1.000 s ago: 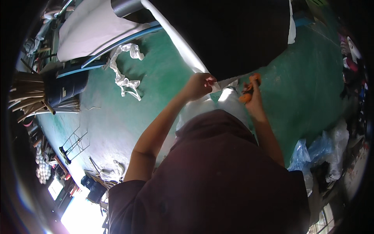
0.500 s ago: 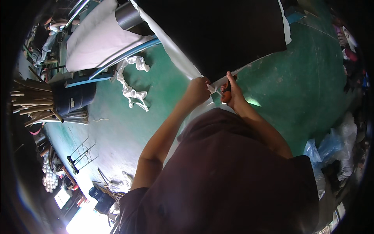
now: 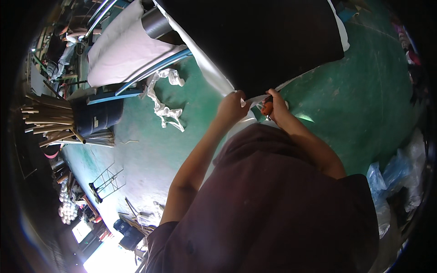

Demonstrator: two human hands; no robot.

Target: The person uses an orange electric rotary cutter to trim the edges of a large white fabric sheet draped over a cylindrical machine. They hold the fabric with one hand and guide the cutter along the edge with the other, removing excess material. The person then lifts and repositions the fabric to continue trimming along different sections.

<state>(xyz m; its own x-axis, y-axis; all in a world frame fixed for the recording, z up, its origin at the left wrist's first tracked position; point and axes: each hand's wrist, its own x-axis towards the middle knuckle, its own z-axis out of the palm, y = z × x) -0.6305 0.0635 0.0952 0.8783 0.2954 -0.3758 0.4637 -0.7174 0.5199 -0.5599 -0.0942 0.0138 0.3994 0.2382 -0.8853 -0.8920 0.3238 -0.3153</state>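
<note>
A large black sheet (image 3: pixel 264 41) with a white underside and border (image 3: pixel 211 75) hangs in front of me, narrowing to a corner by my hands. My left hand (image 3: pixel 231 108) is closed on the white edge at that corner, its fingers pinched together. Close beside it on the right, my right hand (image 3: pixel 280 111) curls round a small orange-handled tool (image 3: pixel 266 108), whose working end I cannot make out. The thumb and fingertips of that hand touch the sheet's lower edge. A white strip of material runs between both hands.
A blue metal frame (image 3: pixel 154 68) and a pale roll of material (image 3: pixel 120 50) stand at the upper left. A crumpled white strip (image 3: pixel 161 107) lies on the green floor. Wooden poles (image 3: pixel 54 118) and a dark barrel (image 3: pixel 100 116) are left; plastic bags (image 3: pixel 393 175) lie right.
The view has shifted slightly, so most things appear farther right. My right fingertips have bent down onto the sheet's edge, and the tool has turned a little in that hand.
</note>
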